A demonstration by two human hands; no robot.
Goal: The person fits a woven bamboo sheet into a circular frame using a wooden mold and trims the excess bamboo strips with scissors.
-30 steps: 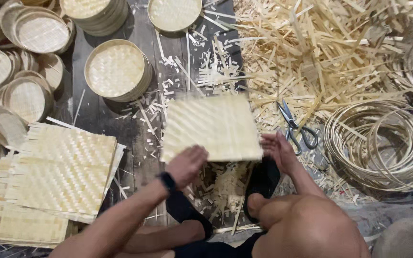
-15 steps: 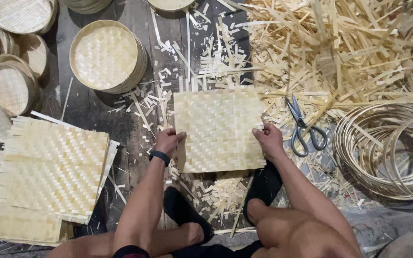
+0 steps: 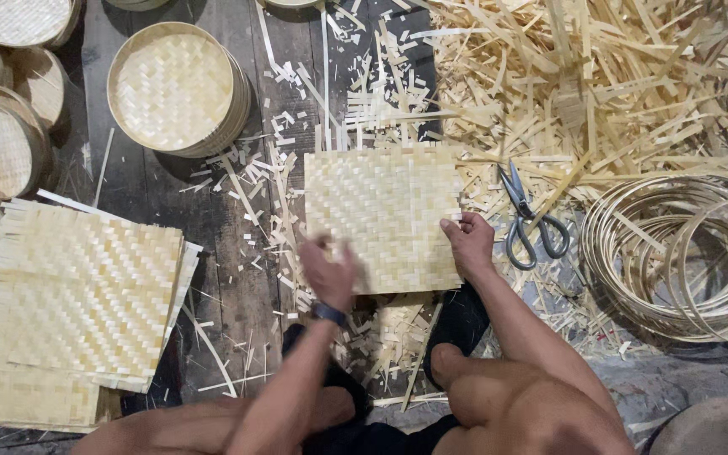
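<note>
A square woven bamboo mat [image 3: 385,211] lies flat on the dark floor in front of me. My right hand [image 3: 468,243] pinches its right edge between thumb and fingers. My left hand [image 3: 328,271], motion-blurred, rests on the mat's lower left corner with fingers curled; a dark band is on that wrist. Whether the left hand grips the mat or only presses it is unclear. My feet in dark shoes sit just below the mat.
Scissors [image 3: 528,221] with grey handles lie right of the mat. Thin bamboo hoops [image 3: 680,257] are piled at far right, loose strips [image 3: 600,93] above. A stack of woven mats [image 3: 77,312] is at left, round woven trays [image 3: 174,88] beyond.
The mat has come down from a lifted, tilted hold to lie flat on the floor. My left hand slid down to its lower left corner; my right hand stays on the right edge.
</note>
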